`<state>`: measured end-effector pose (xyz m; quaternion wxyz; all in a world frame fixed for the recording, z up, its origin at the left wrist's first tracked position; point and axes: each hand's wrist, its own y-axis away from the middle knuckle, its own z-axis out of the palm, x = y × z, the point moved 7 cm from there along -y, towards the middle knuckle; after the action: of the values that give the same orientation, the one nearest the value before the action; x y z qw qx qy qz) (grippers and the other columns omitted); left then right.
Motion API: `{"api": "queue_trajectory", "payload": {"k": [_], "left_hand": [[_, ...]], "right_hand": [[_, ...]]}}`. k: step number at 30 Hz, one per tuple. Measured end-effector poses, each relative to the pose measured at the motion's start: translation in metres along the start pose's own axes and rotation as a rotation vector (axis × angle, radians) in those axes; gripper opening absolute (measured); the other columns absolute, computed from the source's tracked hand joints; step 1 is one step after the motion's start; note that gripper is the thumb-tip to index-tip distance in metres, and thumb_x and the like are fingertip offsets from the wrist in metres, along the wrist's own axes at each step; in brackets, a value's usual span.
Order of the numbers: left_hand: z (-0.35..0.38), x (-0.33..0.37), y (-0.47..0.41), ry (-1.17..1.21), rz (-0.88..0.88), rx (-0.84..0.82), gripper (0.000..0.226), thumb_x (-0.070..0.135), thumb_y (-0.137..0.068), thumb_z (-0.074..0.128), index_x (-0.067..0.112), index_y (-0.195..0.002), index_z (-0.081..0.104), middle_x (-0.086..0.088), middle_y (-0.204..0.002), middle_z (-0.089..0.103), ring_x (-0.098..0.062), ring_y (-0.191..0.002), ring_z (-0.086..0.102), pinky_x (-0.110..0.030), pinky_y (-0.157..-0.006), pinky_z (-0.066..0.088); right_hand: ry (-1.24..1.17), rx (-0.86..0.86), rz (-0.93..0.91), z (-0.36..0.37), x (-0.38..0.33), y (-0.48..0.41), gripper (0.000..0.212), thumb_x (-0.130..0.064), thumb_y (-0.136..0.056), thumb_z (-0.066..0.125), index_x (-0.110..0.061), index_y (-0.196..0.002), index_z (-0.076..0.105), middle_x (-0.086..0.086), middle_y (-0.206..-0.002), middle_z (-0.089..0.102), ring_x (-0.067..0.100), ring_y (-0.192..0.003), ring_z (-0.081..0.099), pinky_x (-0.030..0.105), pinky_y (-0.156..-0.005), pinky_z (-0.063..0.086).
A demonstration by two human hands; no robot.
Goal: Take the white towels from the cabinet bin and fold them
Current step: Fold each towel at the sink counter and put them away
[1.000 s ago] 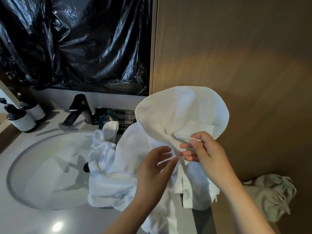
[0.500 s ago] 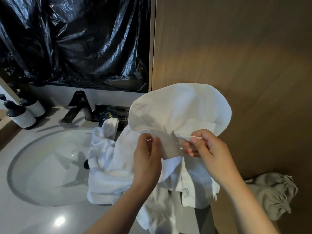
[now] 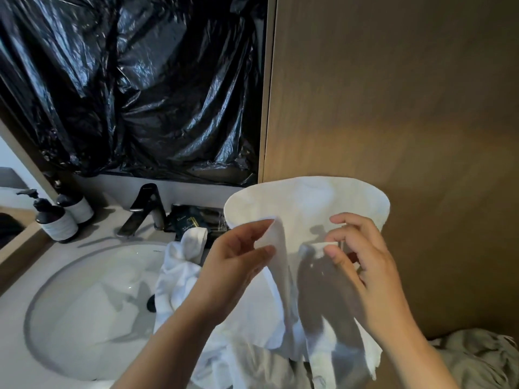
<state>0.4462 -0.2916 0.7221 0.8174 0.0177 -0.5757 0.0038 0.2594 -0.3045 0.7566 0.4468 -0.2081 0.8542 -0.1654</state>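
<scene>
A white towel (image 3: 306,209) is held up in the air in front of a wooden panel, its top edge making a wide round arc and its lower part hanging down in loose folds. Two of its edges are pinched, one on the left side and one on the right side, and the cloth between them is shadowed. A second white towel (image 3: 179,270) lies crumpled below and to the left, partly over the rim of the sink and partly behind the first one.

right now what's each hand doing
Left hand: pinching an edge of the white towel.
Right hand: pinching another edge of the same towel.
</scene>
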Motion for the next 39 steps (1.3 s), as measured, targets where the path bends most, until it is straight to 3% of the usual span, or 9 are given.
{"api": "queue_trajectory", "payload": {"k": [2,6,10,14,19,25,31,34,39], "left_hand": [[-0.002,-0.001,0.000,0.018,-0.008,0.037,0.031,-0.010,-0.082,0.062,0.007,-0.107,0.070,-0.011,-0.103,0.073,-0.020,-0.092,0.067,-0.029,-0.085,0.054],[-0.003,-0.001,-0.004,0.158,0.009,0.139,0.033,0.006,-0.071,0.067,-0.003,-0.103,0.068,-0.013,-0.098,0.072,-0.019,-0.086,0.069,-0.027,-0.079,0.058],[0.015,0.006,-0.002,0.164,0.002,0.048,0.026,0.007,-0.073,0.070,0.000,-0.099,0.070,-0.014,-0.096,0.074,-0.021,-0.087,0.070,-0.028,-0.080,0.058],[0.018,0.016,0.001,-0.074,0.078,0.009,0.016,0.015,-0.082,0.068,0.011,-0.096,0.075,-0.008,-0.103,0.074,-0.027,-0.101,0.068,-0.040,-0.092,0.053],[0.021,0.037,0.001,-0.355,0.243,0.032,0.016,0.005,-0.088,0.064,0.015,-0.094,0.075,0.005,-0.086,0.076,-0.007,-0.072,0.067,-0.020,-0.067,0.052],[0.024,0.037,0.006,-0.397,0.263,0.038,0.018,0.005,-0.088,0.064,0.018,-0.092,0.075,0.005,-0.085,0.076,-0.009,-0.076,0.070,-0.022,-0.071,0.055],[0.032,0.033,0.017,-0.302,0.247,-0.008,0.022,0.003,-0.084,0.067,0.010,-0.103,0.070,0.003,-0.098,0.076,-0.012,-0.095,0.071,-0.021,-0.083,0.054],[0.027,0.032,0.019,-0.361,0.273,0.054,0.025,0.002,-0.082,0.071,0.015,-0.103,0.072,0.003,-0.097,0.076,-0.013,-0.095,0.071,-0.030,-0.088,0.055],[0.024,0.039,0.021,-0.451,0.349,0.085,0.022,0.012,-0.085,0.067,0.028,-0.099,0.074,0.008,-0.093,0.075,-0.011,-0.092,0.070,-0.029,-0.084,0.056]], "right_hand": [[0.007,-0.013,-0.062,0.002,-0.008,-0.003,0.014,-0.036,-0.098,0.050,-0.034,-0.089,0.060,-0.024,-0.111,0.056,0.007,-0.104,0.054,0.013,-0.077,0.041],[-0.025,-0.039,-0.128,0.005,-0.030,-0.005,0.026,-0.044,-0.094,0.048,-0.026,-0.081,0.063,-0.016,-0.088,0.060,0.008,-0.091,0.054,0.017,-0.072,0.042],[-0.012,-0.022,-0.114,0.006,-0.032,-0.013,0.025,-0.047,-0.091,0.053,-0.028,-0.078,0.063,-0.018,-0.079,0.056,0.009,-0.084,0.051,0.017,-0.071,0.039],[0.018,-0.004,-0.072,0.004,-0.023,-0.016,0.024,-0.051,-0.089,0.053,-0.032,-0.078,0.063,-0.015,-0.078,0.052,0.008,-0.081,0.047,0.014,-0.069,0.036],[0.005,0.024,-0.033,0.001,-0.022,-0.017,0.016,-0.052,-0.085,0.053,-0.040,-0.075,0.058,-0.012,-0.077,0.052,0.010,-0.079,0.046,0.013,-0.067,0.035],[-0.043,0.051,0.020,-0.001,-0.023,-0.015,0.015,-0.052,-0.081,0.053,-0.040,-0.072,0.058,-0.014,-0.078,0.055,0.010,-0.080,0.047,0.009,-0.069,0.035],[-0.030,0.045,0.031,-0.002,-0.024,-0.017,0.016,-0.054,-0.082,0.052,-0.042,-0.073,0.058,-0.015,-0.082,0.058,0.008,-0.081,0.048,0.009,-0.069,0.036],[-0.048,0.032,0.026,0.000,-0.026,-0.017,0.015,-0.054,-0.083,0.052,-0.043,-0.073,0.057,-0.018,-0.081,0.058,0.006,-0.082,0.048,0.008,-0.069,0.035],[-0.045,-0.008,-0.040,0.000,-0.035,-0.021,0.011,-0.049,-0.085,0.053,-0.045,-0.075,0.056,-0.023,-0.085,0.058,0.004,-0.087,0.048,0.007,-0.072,0.034]]}}
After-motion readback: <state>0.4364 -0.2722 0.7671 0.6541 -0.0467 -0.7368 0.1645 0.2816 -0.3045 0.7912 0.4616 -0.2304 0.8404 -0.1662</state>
